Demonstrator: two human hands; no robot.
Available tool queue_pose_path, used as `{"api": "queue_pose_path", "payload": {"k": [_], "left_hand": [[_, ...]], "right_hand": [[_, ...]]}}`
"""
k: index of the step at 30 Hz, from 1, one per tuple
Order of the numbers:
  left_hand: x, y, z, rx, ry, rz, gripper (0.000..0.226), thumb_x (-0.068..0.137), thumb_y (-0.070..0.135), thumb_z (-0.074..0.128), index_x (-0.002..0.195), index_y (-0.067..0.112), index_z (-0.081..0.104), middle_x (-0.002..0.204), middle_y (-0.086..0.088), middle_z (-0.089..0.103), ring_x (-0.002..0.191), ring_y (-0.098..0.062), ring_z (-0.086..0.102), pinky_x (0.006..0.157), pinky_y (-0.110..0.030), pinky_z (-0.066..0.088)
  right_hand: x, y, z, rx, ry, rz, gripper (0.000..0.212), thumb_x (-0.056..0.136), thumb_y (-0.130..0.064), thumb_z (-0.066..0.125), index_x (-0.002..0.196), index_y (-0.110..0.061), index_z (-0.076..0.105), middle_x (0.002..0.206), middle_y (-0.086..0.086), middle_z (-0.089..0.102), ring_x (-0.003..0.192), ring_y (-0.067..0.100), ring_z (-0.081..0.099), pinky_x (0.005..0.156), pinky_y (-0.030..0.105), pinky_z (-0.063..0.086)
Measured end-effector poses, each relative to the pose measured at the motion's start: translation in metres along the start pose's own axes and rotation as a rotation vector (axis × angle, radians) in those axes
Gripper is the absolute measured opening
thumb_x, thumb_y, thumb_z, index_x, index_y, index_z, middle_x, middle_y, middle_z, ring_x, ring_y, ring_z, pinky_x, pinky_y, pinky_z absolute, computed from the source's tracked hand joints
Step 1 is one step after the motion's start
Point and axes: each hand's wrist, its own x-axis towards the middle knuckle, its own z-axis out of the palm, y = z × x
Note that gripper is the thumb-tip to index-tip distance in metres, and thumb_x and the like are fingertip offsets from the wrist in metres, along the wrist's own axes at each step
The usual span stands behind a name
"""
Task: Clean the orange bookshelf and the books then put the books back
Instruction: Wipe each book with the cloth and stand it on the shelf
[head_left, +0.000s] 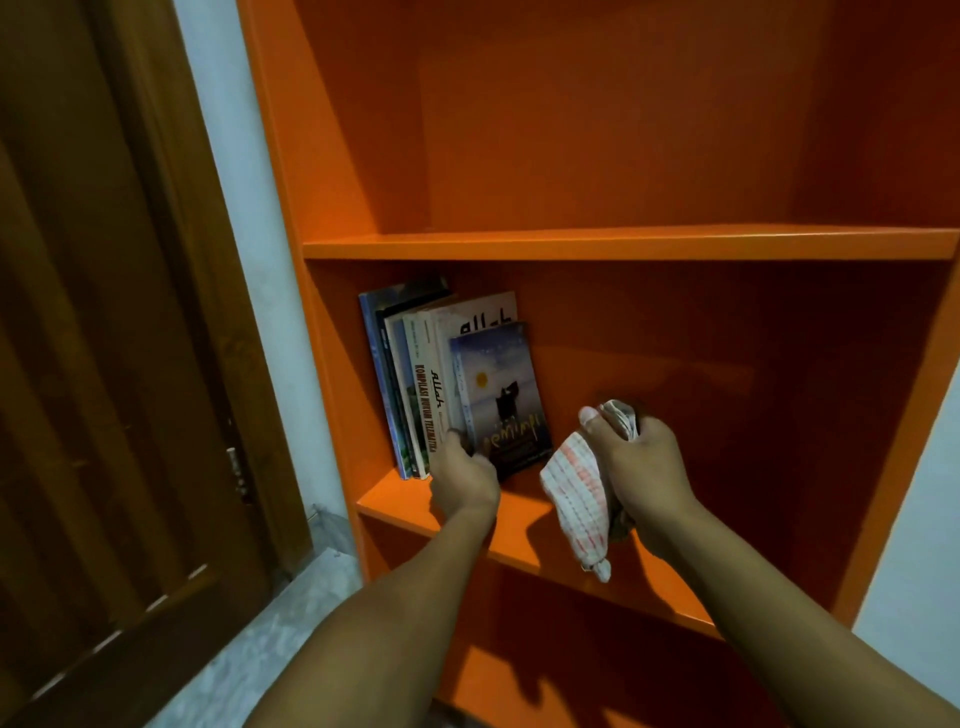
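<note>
Item one: tall orange-painted wooden bookshelf (623, 241), open-fronted, filling most of my view.

Item two: row of paperback books (415, 384), upright and leaning slightly, packed against the left wall of the middle shelf. I can read "Allah" on a white spine and "Kompilasi Hukum Telematika" on its neighbour.

Item three: blue-covered paperback with a small sun and a dark figure (501, 397), outermost in the row, cover facing right, bottom edge on the shelf board.

Item four: my left hand (464, 480), fingers curled round the lower front corner of that blue paperback.

Item five: my right hand (641, 467), well apart from the left, fingers clamped on a bunched white cloth with red-orange checks (579, 491); its loose end hangs over the shelf's front edge.

Item six: dark brown wooden door (104, 338), left of the bookshelf, with a strip of pale wall (244, 249) between them.

Item seven: grey mottled floor (270, 639) below.
</note>
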Motion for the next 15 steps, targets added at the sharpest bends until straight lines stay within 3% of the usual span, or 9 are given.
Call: {"api": "queue_pose_path", "payload": {"k": [5,8,12,15], "left_hand": [[-0.002,0.007,0.015,-0.021,0.059,-0.063,0.03,0.092,0.003,0.054,0.12,0.012,0.06,0.119,-0.013,0.063,0.104,-0.037,0.062,0.075,-0.04,0.05],[0.003,0.007,0.013,-0.057,0.062,-0.095,0.022,0.092,0.003,0.058,0.112,0.011,0.061,0.114,-0.013,0.065,0.103,-0.036,0.063,0.082,-0.046,0.055],[-0.005,0.001,-0.001,-0.088,0.05,-0.039,0.015,0.093,0.015,0.065,0.105,0.015,0.057,0.106,-0.009,0.065,0.095,-0.032,0.063,0.076,-0.042,0.053],[-0.011,-0.012,-0.019,-0.1,0.054,0.05,0.015,0.094,0.022,0.067,0.098,0.021,0.052,0.098,-0.002,0.065,0.089,-0.021,0.061,0.068,-0.032,0.044]], "right_hand": [[0.0,0.002,-0.004,-0.009,0.007,0.021,0.03,0.096,-0.034,0.062,0.075,-0.014,0.053,0.062,0.001,0.055,0.055,0.015,0.057,0.058,0.034,0.047],[-0.002,0.0,-0.007,-0.011,0.003,0.028,0.029,0.096,-0.033,0.061,0.077,-0.013,0.053,0.061,-0.002,0.057,0.052,0.01,0.06,0.055,0.03,0.047],[-0.014,-0.002,-0.005,0.035,-0.017,0.056,0.019,0.096,-0.031,0.062,0.095,-0.012,0.06,0.082,0.004,0.066,0.072,0.018,0.068,0.059,0.028,0.05],[-0.024,-0.004,0.0,0.054,-0.048,0.065,0.008,0.096,-0.029,0.063,0.098,-0.023,0.058,0.096,0.006,0.067,0.085,0.021,0.068,0.065,0.031,0.055]]}}
